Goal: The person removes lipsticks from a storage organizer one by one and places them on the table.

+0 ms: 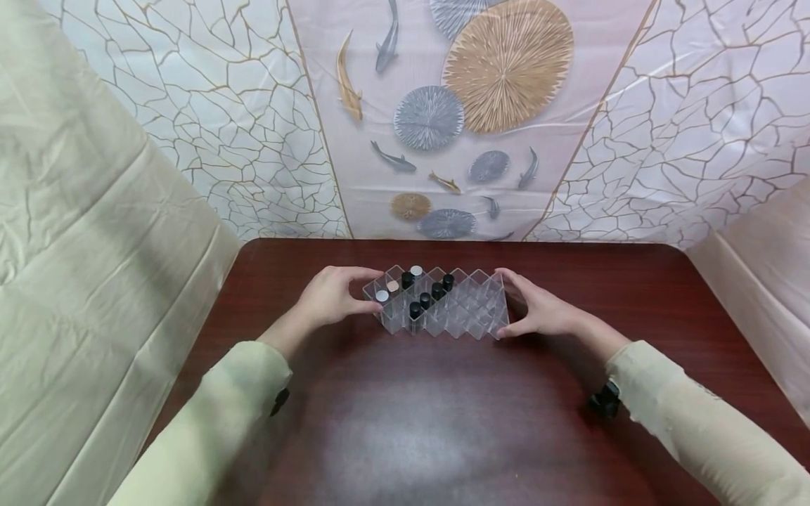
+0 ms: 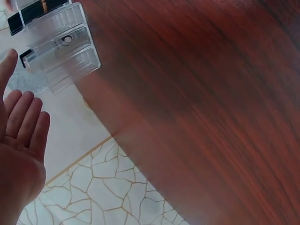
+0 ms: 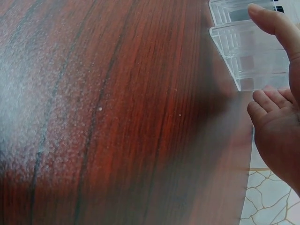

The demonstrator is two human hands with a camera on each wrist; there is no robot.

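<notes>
A clear plastic organizer [image 1: 468, 313] with diamond-shaped compartments sits at the far middle of the table in the head view. My left hand [image 1: 330, 295] grips its left end, thumb on the near side and fingers at the back. At the opposite end my right hand [image 1: 538, 306] holds it likewise, between thumb and fingers. Several black-topped tubes [image 1: 415, 310] stand in the left and middle compartments, along with pale-topped ones [image 1: 382, 296]. The compartments towards the right look empty. Seen from the left wrist, the organizer [image 2: 70, 58] shows a dark tube [image 2: 37, 14] with a gold band.
The dark red wooden table [image 1: 405, 414] has its far edge just behind the organizer. A patterned cloth [image 1: 430, 169] with fish and round leaves hangs beyond it. Pale fabric [image 1: 120, 232] walls off the left side, and similar fabric [image 1: 759, 281] the right.
</notes>
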